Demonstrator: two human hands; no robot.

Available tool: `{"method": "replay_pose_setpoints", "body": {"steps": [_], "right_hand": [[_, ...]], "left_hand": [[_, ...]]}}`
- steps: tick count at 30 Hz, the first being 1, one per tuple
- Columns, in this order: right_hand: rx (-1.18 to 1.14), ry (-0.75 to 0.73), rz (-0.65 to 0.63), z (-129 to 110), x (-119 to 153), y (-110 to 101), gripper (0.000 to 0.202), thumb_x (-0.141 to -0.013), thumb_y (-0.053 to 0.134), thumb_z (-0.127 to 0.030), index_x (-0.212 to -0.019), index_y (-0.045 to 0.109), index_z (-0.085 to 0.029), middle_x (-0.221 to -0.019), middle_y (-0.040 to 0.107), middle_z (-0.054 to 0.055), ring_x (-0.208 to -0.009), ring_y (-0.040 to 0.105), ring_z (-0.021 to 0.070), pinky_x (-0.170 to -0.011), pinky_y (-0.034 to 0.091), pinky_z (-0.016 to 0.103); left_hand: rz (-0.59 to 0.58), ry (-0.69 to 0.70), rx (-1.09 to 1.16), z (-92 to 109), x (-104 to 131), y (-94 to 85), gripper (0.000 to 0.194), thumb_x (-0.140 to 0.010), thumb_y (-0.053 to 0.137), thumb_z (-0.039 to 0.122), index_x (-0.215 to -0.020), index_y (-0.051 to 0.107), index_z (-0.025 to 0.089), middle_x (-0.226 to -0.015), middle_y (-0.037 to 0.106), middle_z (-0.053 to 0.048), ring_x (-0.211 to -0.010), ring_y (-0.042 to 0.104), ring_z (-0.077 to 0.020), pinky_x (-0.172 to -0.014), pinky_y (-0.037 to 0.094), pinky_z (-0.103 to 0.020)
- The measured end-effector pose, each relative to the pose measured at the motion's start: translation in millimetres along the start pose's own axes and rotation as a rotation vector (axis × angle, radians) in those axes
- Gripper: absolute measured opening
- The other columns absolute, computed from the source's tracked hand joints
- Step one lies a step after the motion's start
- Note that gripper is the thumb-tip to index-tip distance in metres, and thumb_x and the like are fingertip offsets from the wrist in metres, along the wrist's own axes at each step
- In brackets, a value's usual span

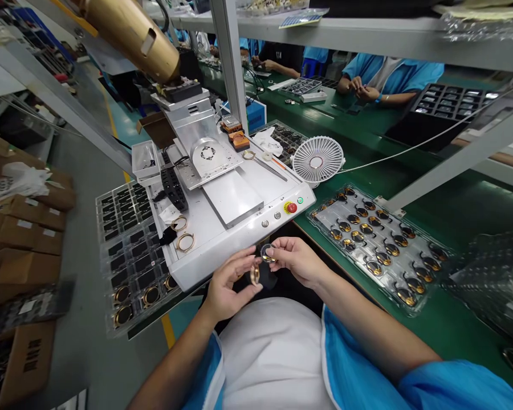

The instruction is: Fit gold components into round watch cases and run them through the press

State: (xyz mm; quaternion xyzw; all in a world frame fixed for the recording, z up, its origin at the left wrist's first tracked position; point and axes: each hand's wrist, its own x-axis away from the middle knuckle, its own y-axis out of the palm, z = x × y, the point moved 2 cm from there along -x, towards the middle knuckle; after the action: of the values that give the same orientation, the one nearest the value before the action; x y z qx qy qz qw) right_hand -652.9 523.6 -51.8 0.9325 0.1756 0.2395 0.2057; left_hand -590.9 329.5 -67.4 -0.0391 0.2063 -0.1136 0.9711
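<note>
Just in front of my body, my left hand (231, 285) holds a gold watch case ring (255, 274) between thumb and fingers. Close beside it, my right hand (297, 259) pinches a round dark part with a shiny rim (267, 253), perhaps a watch face; its exact kind is hard to make out. The two parts are near each other, and whether they touch is unclear. Beyond my hands is the front of a white machine (222, 256). Two loose gold rings (185, 242) lie on its left side.
A clear tray of round black-and-gold parts (325, 219) lies right on the green bench. Left, another tray (132, 267) holds dark parts. A red button (291, 208), tweezers (273, 169) and a white fan (317, 159) are nearby. A co-worker's hands (363, 91) show across the bench.
</note>
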Motion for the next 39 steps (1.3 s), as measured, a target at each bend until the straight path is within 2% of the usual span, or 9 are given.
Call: {"method": "replay_pose_setpoints", "body": {"steps": [2,4,7,13,18,24,29,34,39], "right_hand": [[-0.029,0.024,-0.030,-1.4,3.5,5.6,0.046,-0.057,0.100,-0.045,-0.068,0.067,-0.015,-0.067,0.070,-0.002,-0.058,0.064,0.0072,-0.055,0.057,0.017],[-0.052,0.064,-0.078,-1.2,7.8,13.9,0.046,-0.058,0.100,-0.045,-0.068,0.067,-0.014,-0.070,0.071,-0.001,-0.061,0.065,0.0081,-0.058,0.058,0.019],[-0.058,0.076,-0.103,1.2,13.2,26.3,0.047,-0.060,0.098,-0.044,-0.070,0.064,-0.015,-0.070,0.071,0.000,-0.060,0.065,0.0098,-0.059,0.057,0.022],[0.058,-0.123,-0.007,1.6,18.6,43.4,0.040,-0.060,0.091,-0.024,-0.079,0.056,-0.019,-0.068,0.066,-0.005,-0.058,0.057,0.0074,-0.055,0.045,0.019],[0.216,-0.213,0.010,-2.9,23.4,52.5,0.029,-0.066,0.076,-0.019,-0.084,0.052,-0.021,-0.070,0.062,-0.007,-0.059,0.055,0.0084,-0.055,0.044,0.021],[0.378,-0.229,0.001,-2.4,23.6,50.2,0.027,-0.069,0.070,-0.019,-0.089,0.052,-0.023,-0.070,0.061,-0.007,-0.060,0.056,0.0103,-0.057,0.044,0.024],[0.417,-0.257,0.000,-0.1,22.3,48.1,0.025,-0.071,0.068,-0.020,-0.089,0.051,-0.023,-0.075,0.066,-0.005,-0.063,0.060,0.0123,-0.059,0.048,0.025],[0.392,-0.239,-0.003,1.7,21.8,48.7,0.026,-0.071,0.069,-0.018,-0.089,0.051,-0.023,-0.076,0.067,-0.005,-0.063,0.061,0.0120,-0.058,0.049,0.024],[0.242,-0.166,-0.035,5.0,17.3,48.9,0.033,-0.070,0.076,-0.020,-0.090,0.049,-0.023,-0.070,0.066,-0.007,-0.059,0.063,0.0111,-0.057,0.051,0.022]], "left_hand": [[0.144,-0.025,0.254,-5.4,-1.2,2.8,0.045,-0.090,0.078,0.022,-0.133,0.067,0.023,-0.137,0.071,-0.015,-0.124,0.071,-0.0283,-0.106,0.059,-0.043],[0.247,-0.049,0.409,-11.1,-1.5,7.4,0.044,-0.087,0.082,0.026,-0.128,0.070,0.026,-0.130,0.075,-0.012,-0.123,0.072,-0.0281,-0.105,0.060,-0.043],[0.295,-0.077,0.496,-16.3,-0.5,14.5,0.048,-0.079,0.089,0.028,-0.124,0.074,0.030,-0.128,0.077,-0.010,-0.118,0.074,-0.0274,-0.100,0.062,-0.041],[0.297,-0.007,0.426,-12.5,3.3,18.8,0.056,-0.077,0.089,0.014,-0.127,0.074,0.032,-0.130,0.075,-0.008,-0.116,0.075,-0.0228,-0.096,0.063,-0.029],[0.360,0.018,0.351,-9.1,4.5,16.5,0.063,-0.071,0.091,0.008,-0.127,0.074,0.032,-0.124,0.078,-0.008,-0.108,0.078,-0.0239,-0.093,0.065,-0.031],[0.396,-0.029,0.249,-13.3,7.8,13.0,0.065,-0.061,0.098,0.017,-0.121,0.078,0.030,-0.116,0.080,-0.009,-0.100,0.080,-0.0266,-0.087,0.068,-0.035],[0.374,0.010,0.212,-13.4,7.9,13.3,0.062,-0.068,0.095,0.018,-0.125,0.076,0.032,-0.119,0.079,-0.008,-0.101,0.080,-0.0262,-0.088,0.068,-0.036],[0.329,0.053,0.224,-13.4,7.4,13.6,0.062,-0.074,0.090,0.013,-0.129,0.073,0.034,-0.122,0.078,-0.006,-0.101,0.080,-0.0242,-0.090,0.068,-0.034],[0.394,0.025,0.194,-15.6,8.5,12.4,0.065,-0.067,0.095,0.016,-0.125,0.075,0.034,-0.119,0.080,-0.006,-0.099,0.080,-0.0250,-0.088,0.068,-0.035]]}}
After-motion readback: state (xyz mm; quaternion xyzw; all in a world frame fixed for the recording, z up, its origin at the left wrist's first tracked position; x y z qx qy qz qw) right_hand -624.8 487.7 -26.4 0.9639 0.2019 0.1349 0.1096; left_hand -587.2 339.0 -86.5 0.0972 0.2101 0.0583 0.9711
